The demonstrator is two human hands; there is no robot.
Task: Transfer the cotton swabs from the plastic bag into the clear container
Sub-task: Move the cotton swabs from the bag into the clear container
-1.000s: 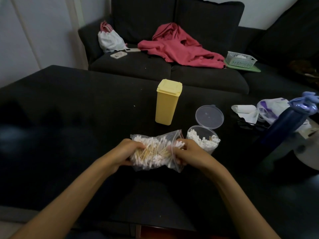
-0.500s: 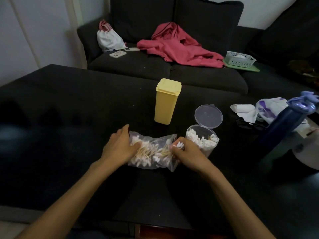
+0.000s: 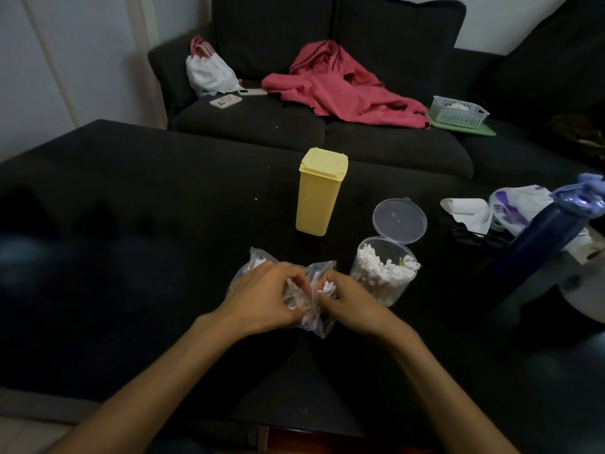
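A clear plastic zip bag [image 3: 319, 291] of cotton swabs lies on the dark table in front of me. My left hand [image 3: 262, 296] grips the bag's body and covers most of it. At the bag's open end my right hand [image 3: 347, 301] pinches a few cotton swabs [image 3: 327, 286], whose white tips show between the fingers. Just right of the hands stands the clear round container [image 3: 383, 273], nearly full of swabs standing on end. Its hinged clear lid [image 3: 399, 221] hangs open behind it.
A yellow lidded box [image 3: 319, 191] stands behind the bag. At the right are a dark blue bottle [image 3: 543, 237], white tissue [image 3: 468, 213] and a white-and-purple bag [image 3: 517, 208]. Behind the table, a dark sofa holds a red garment [image 3: 343, 86], a white pouch [image 3: 209, 72], a phone [image 3: 225, 100] and a basket [image 3: 458, 111].
My left hand has slid right along the bag and bunched it up. The bag is now crumpled between both hands, and my right hand stays at its open end.
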